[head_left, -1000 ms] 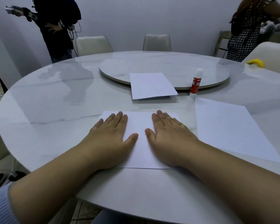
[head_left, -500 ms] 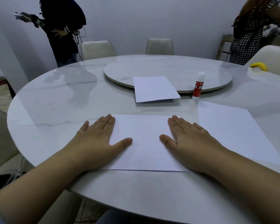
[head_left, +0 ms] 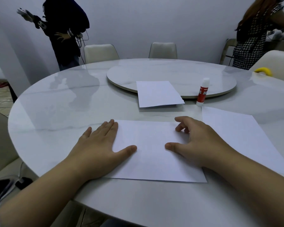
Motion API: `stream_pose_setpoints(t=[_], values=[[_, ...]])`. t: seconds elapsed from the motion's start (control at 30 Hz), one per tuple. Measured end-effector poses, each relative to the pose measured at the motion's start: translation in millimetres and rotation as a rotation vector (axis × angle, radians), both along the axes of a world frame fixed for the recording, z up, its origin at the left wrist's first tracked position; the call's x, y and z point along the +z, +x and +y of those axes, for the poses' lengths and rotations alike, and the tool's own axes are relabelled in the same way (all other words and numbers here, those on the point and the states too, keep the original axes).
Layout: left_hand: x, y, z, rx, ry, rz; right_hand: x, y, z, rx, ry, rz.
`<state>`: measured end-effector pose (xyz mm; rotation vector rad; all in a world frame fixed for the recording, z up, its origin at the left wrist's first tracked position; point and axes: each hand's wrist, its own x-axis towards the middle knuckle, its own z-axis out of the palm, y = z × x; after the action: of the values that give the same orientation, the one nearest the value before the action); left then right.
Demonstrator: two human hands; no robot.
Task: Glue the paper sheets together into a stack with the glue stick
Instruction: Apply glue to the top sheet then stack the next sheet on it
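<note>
A white paper sheet (head_left: 152, 149) lies flat on the table in front of me. My left hand (head_left: 100, 148) rests flat, palm down, on its left edge. Over the sheet's right part my right hand (head_left: 198, 141) is raised a little, fingers curled and apart, holding nothing. A second sheet (head_left: 239, 136) lies to the right, partly under my right forearm. A third sheet (head_left: 157, 93) lies further back, overhanging the turntable's edge. The capped red and white glue stick (head_left: 203, 92) stands upright to the right of that third sheet.
The round marble table (head_left: 56, 115) carries a raised turntable (head_left: 170, 74) at its centre. Chairs (head_left: 100, 52) stand behind it. One person (head_left: 64, 30) stands at the back left, another (head_left: 252, 35) at the back right. A yellow object (head_left: 263, 71) lies at the far right.
Both hands slid outward from the sheet's middle toward its left and right edges. My right hand then lifted and curled its fingers; the left stayed flat.
</note>
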<state>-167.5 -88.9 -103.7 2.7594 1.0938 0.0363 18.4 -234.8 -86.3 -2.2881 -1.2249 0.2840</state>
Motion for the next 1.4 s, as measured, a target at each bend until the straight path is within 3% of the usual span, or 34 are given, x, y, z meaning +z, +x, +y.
stream_pose_setpoints(t=[0.43, 0.63, 0.9, 1.1, 1.27, 1.4], values=[[-2, 0, 3, -0.002, -0.020, -0.049, 13, 5, 9, 0.063, -0.066, -0.074], [-5, -1, 6, -0.001, -0.025, -0.059, 11, 7, 13, 0.051, -0.069, -0.021], [2, -1, 8, 0.016, -0.072, -0.210, 36, 20, 35, 0.065, -0.408, -0.036], [3, -1, 8, 0.029, -0.084, -0.210, 42, 18, 39, 0.062, -0.503, -0.026], [3, 0, 7, 0.034, -0.082, -0.215, 42, 18, 30, 0.039, -0.384, -0.005], [1, 0, 11, 0.056, -0.074, -0.215, 40, 26, 13, 0.146, -0.075, 0.089]])
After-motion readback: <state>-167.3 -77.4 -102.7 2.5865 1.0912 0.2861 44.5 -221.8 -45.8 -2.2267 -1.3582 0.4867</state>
